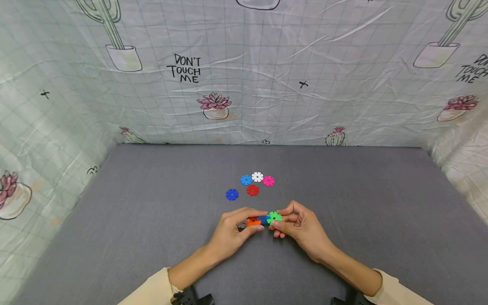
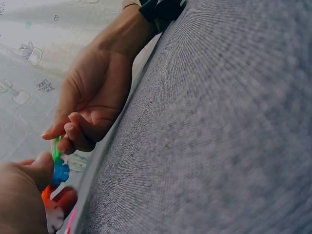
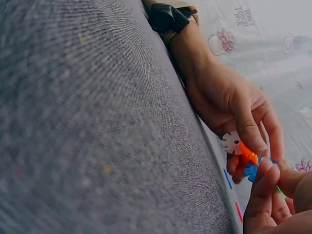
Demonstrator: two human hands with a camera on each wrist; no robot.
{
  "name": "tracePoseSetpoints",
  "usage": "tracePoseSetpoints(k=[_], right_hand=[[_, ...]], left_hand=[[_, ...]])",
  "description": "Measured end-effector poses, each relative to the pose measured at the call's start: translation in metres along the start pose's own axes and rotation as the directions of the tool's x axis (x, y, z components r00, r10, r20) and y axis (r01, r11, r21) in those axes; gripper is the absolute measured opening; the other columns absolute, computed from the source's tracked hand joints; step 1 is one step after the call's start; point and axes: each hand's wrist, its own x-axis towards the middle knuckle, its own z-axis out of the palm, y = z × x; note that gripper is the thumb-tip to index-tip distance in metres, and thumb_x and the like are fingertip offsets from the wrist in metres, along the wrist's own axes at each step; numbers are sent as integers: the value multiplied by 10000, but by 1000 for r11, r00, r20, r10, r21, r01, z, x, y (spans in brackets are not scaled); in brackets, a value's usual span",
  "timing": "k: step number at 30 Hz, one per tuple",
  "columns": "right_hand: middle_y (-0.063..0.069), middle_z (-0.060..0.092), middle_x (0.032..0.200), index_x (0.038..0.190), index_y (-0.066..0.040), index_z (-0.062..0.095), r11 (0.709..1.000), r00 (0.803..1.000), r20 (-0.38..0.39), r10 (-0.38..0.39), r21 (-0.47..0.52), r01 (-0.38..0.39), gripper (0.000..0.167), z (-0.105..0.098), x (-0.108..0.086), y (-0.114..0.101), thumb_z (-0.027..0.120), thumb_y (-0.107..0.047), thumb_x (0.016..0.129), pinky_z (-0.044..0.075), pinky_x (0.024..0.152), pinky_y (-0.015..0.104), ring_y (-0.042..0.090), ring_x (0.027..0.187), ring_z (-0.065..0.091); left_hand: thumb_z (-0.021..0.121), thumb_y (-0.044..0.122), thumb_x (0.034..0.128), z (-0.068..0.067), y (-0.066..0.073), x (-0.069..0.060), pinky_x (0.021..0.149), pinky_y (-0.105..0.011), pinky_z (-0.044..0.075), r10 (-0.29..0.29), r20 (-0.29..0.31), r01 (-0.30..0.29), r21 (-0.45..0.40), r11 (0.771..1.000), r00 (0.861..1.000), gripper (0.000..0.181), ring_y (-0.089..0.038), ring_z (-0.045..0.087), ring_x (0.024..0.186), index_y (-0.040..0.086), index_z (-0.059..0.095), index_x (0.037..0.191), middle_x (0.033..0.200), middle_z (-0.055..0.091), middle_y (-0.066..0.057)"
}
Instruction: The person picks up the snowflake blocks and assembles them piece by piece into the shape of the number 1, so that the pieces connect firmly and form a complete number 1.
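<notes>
The orange disc (image 1: 253,222) is partly covered by the thumb and fingers of the left hand (image 1: 230,231), and its full outline cannot be made out. A pale notched disc (image 3: 230,143) is seen whole-faced only in part, behind the left fingertips; in the head view it is reduced to a dark sliver. A blue disc (image 1: 263,220) is shown nearly edge-on between the two hands. In the wrist views the green disc (image 2: 56,148) is largely hidden by the fingers of the right hand (image 1: 305,232), and both forearms are cut off by the frame.

The left fingers are bent, with the orange disc gripped between thumb and fingertips. The right thumb and forefinger are closed to a pinch on the green disc, the other fingers being curled beneath. The discs are joined in a row, held above the grey table (image 1: 152,212). Beyond the fingertips, apart from them, light blue (image 1: 246,180), white (image 1: 257,174), pink (image 1: 268,184), red (image 1: 253,193) and dark blue (image 1: 232,198) discs are laid flat.
</notes>
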Motion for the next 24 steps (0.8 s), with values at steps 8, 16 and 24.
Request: tracePoseSetpoints(k=[8,16,24], right_hand=[[231,672,934,1096,142,541,999,1000,-6,12,-33,-12,302,0,-1,-3,668,-36,888,525,640,258,197,726,672],[214,685,925,1105,118,555,996,997,-1,71,-46,-71,342,3,-3,-4,707,-71,864,515,628,244,216,707,674],[191,687,894,1098,92,564,995,996,17,85,-48,-84,329,5,-3,-3,712,-85,863,503,604,225,207,703,668]], left_hand=[[774,43,788,-1,-2,1,740,-243,511,70,-45,-66,78,995,997,280,-134,627,887,80,680,1050,989,681,-10],[853,215,698,-4,-4,3,859,-337,401,184,-47,-168,233,958,982,355,-78,618,908,120,654,977,983,691,40],[869,175,667,-3,-3,4,891,-318,425,226,-28,-215,208,954,974,366,-109,622,951,117,661,962,1000,686,8]])
